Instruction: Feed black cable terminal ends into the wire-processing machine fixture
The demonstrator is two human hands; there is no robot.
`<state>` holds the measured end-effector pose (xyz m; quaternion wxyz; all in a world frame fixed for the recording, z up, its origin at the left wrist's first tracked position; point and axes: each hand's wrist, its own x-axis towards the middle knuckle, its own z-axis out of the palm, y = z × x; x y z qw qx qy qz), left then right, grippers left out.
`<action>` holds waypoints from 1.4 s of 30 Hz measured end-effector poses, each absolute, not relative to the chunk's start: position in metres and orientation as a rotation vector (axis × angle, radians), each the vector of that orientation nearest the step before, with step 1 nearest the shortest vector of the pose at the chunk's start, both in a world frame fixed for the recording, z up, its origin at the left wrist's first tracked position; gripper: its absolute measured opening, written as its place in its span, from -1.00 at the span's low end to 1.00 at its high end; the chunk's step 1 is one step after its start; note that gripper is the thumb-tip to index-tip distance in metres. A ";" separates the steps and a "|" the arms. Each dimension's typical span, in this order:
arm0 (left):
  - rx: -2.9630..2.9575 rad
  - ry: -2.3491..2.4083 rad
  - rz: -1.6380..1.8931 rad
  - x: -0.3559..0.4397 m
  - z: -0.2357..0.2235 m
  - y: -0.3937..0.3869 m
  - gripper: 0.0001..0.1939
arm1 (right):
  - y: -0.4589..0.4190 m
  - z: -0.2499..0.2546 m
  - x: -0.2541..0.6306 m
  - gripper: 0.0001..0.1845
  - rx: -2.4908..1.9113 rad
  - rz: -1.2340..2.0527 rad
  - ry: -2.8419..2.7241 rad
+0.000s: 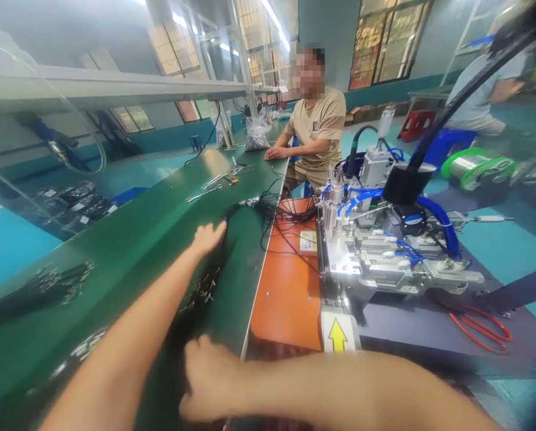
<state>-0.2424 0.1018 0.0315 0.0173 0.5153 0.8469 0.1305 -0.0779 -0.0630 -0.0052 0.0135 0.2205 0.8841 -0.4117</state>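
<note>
On my feed, the bare left hand (208,239) was near thin black cables (272,209) at its two o'clock; the bare right hand (210,374), at six, was curled. I couldn't tell either grip.

Right hand (211,378) blurred, leftmost bundle (38,292) cut off

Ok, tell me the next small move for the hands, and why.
Perhaps bring the right hand forward toward the black cables: the left hand is at or beside their near end, its grip unclear, while the right hand sits farther back over the green table.
</note>
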 end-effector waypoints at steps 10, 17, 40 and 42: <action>1.922 1.753 0.075 -0.216 0.061 -0.122 -0.36 | -0.019 -0.003 -0.031 -0.45 0.624 -1.850 2.574; 2.178 1.768 0.195 -0.148 0.021 -0.158 -0.58 | -0.015 0.039 0.033 -0.79 0.698 -1.460 2.773; 1.174 1.462 0.929 -0.070 0.022 -0.158 -0.71 | -0.059 0.017 0.107 -0.79 1.159 -1.974 2.586; 0.870 1.357 1.080 -0.059 0.024 -0.159 -0.77 | -0.063 0.010 0.098 -0.79 1.145 -2.218 2.462</action>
